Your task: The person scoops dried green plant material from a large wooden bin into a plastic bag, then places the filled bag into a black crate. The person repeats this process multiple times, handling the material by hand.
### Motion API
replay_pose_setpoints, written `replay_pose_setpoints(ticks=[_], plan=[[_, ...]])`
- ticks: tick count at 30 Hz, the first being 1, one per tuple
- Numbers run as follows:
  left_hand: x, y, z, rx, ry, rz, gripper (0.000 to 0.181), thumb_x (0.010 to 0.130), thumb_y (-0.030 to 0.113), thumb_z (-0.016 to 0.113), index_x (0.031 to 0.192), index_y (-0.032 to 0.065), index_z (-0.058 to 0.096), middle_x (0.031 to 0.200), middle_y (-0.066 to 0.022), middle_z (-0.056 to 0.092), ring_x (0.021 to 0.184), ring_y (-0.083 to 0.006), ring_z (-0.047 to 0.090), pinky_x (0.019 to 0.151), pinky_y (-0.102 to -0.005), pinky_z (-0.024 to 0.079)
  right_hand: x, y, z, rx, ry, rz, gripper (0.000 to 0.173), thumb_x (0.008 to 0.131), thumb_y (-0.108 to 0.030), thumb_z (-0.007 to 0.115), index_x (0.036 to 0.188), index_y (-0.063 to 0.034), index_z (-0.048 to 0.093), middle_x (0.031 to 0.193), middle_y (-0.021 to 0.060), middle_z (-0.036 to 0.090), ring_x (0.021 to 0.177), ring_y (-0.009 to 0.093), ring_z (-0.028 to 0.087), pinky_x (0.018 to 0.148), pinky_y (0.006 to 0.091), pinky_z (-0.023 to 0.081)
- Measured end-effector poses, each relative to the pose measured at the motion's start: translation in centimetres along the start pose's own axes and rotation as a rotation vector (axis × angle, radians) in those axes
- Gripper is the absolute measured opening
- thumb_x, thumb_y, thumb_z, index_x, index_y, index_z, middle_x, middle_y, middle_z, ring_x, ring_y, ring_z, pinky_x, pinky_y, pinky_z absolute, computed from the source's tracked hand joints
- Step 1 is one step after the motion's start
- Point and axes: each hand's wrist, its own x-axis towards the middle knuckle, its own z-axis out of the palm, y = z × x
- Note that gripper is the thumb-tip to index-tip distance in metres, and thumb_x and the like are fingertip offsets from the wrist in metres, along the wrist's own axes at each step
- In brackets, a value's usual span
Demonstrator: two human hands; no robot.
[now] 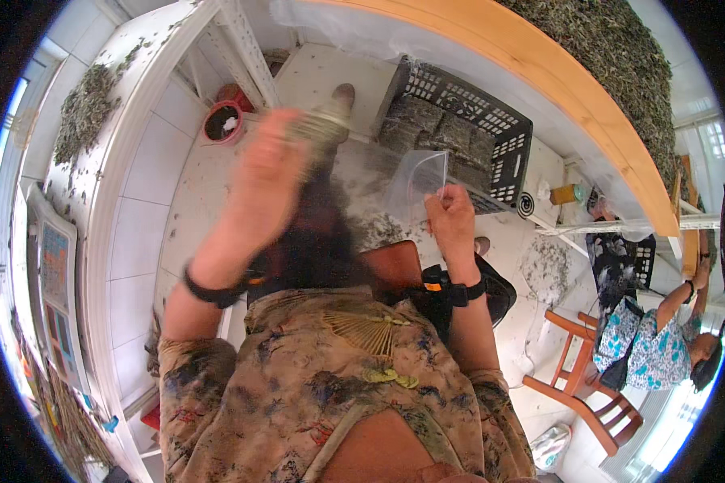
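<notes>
My right hand [452,220] pinches the edge of a clear plastic bag [415,181], which hangs up and left of the fingers in front of a black plastic crate [507,145]. My left hand [266,175], raised over my lap, is blurred by motion. At its fingers is a blurred greenish-grey thing [323,124]; what it is and whether the fingers are closed on it cannot be told. Several packed bundles of dark dried plant matter [420,115] lie inside the crate.
A wooden-edged worktop [604,90] with heaped dried leaves curves over the upper right. Left, a shelf holds dried herbs [87,108] and a weighing scale [60,290]. A pink bucket [223,122] stands beyond my left hand. Another person [652,344] sits right, near a wooden chair [574,380].
</notes>
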Motion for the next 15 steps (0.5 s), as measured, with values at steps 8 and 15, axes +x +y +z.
replay_pose_setpoints(ticks=[8,15], plan=[[-1.1,-7.0,12.6,0.424,-0.344,-0.024,0.027,0.085,0.003,0.044,0.112,0.0002,0.045,0.104,-0.0216,0.049,0.098,-0.0374,0.050,0.085,-0.0385,0.041,-2.1,0.3,0.3,-0.019,0.060,-0.078,0.016,0.076,-0.006,0.058,0.088,0.0002,0.049,0.068,0.0143,0.053,0.061,0.031,0.052,0.057,0.0386,0.042],[-1.2,-9.5,12.9,0.749,-0.395,-0.058,0.026,0.083,0.003,0.044,0.109,-0.0012,0.044,0.098,-0.0248,0.046,0.089,-0.0441,0.047,0.080,-0.0478,0.040,-4.1,-0.1,-0.1,0.476,-0.038,0.271,0.014,0.082,-0.010,0.056,0.088,-0.0012,0.047,0.066,0.0062,0.050,0.059,0.014,0.053,0.050,0.0289,0.042]])
